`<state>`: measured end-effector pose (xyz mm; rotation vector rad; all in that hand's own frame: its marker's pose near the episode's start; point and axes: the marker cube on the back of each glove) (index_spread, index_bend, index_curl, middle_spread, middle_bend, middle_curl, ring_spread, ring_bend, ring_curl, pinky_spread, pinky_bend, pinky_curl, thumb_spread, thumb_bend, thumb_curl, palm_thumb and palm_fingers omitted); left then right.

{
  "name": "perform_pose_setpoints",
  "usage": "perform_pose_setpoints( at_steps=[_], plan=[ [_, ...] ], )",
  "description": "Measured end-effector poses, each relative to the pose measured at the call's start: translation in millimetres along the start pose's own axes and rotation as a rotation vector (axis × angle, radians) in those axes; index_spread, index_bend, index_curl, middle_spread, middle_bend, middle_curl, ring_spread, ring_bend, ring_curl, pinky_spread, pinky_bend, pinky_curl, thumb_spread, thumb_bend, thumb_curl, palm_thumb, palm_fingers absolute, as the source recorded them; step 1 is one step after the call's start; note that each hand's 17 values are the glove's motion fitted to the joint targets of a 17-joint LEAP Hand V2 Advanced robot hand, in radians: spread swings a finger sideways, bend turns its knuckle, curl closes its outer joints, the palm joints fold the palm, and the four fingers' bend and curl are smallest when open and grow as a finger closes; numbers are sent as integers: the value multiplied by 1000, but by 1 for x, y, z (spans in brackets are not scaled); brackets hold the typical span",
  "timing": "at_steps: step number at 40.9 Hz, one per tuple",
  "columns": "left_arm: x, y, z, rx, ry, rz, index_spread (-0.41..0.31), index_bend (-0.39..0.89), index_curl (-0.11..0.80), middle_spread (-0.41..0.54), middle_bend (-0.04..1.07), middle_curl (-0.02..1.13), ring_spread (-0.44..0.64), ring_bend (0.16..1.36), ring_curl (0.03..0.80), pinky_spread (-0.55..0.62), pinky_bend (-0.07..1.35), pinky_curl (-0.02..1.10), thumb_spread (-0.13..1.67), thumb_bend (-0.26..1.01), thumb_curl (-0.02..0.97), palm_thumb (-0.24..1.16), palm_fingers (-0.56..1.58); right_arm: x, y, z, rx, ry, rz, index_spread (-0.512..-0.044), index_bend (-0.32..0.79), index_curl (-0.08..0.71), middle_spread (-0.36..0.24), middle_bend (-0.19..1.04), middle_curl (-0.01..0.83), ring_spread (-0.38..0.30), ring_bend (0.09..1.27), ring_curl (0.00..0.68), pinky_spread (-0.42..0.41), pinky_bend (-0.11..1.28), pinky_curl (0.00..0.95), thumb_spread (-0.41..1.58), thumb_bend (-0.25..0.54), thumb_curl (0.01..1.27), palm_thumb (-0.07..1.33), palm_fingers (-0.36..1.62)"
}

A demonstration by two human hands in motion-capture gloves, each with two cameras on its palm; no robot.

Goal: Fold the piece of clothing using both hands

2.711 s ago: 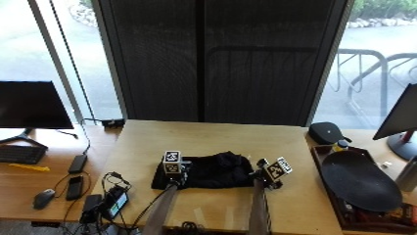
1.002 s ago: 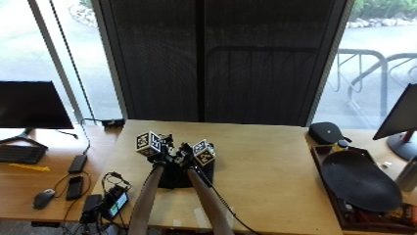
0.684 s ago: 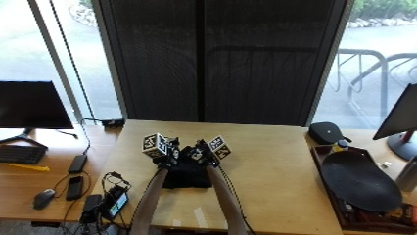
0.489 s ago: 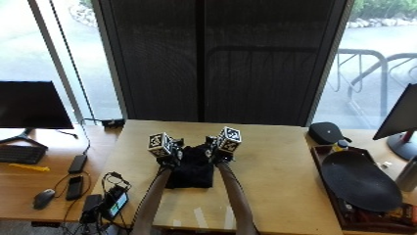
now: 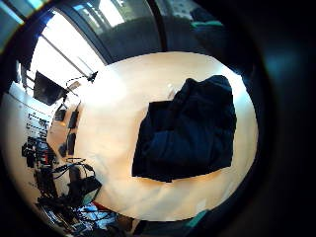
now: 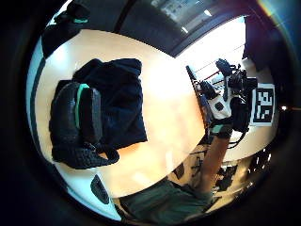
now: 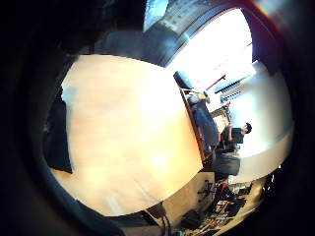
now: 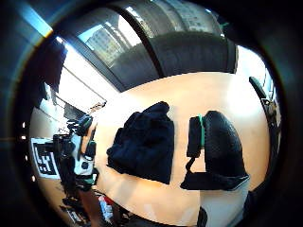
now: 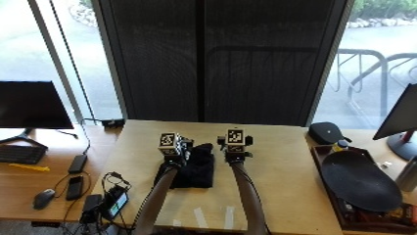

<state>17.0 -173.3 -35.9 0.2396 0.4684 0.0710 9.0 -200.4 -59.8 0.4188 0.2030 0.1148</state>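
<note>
**Both hands lifted clear of a garment folded narrow**

The left hand (image 9: 174, 150) hovers over the far left corner of the dark garment (image 9: 194, 168), and its palm views look straight down on the cloth with nothing caught in them, so it holds nothing. How its fingers are set I cannot tell. The right hand (image 9: 235, 147) is over bare wood just beside the garment's right edge; in its thumb-side view the thumb looks relaxed and grips nothing.

Not three seconds back the cloth lay wide across the wooden table (image 9: 280, 161) with a hand at each end. Since then the right hand swept over to the left one, carrying its end across, and in the last half second it has swung back out to the right and let go. What remains is a narrow, roughly rectangular bundle near the table's middle, its far end a bit rumpled.

To my eye that fold is made. Either another fold or a smoothing of the top would be next.

Left of the table sit a monitor (image 9: 33, 105) and keyboard (image 9: 19, 154).
</note>
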Motion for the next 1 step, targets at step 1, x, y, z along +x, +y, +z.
perform_pose_setpoints(
  at_steps=[1],
  plan=[
    [8, 2, -2, -5, 45, 26, -149, 153, 386, -106, 199, 439, 80, 381, 336, 310, 183, 349, 1406, 48, 318, 504, 594, 1, 3, 1, -21, 8, -1, -297, 195, 357, -18, 133, 318, 105, 171, 320, 290, 499, 336, 1263, -18, 495, 749, 334]
  ],
)
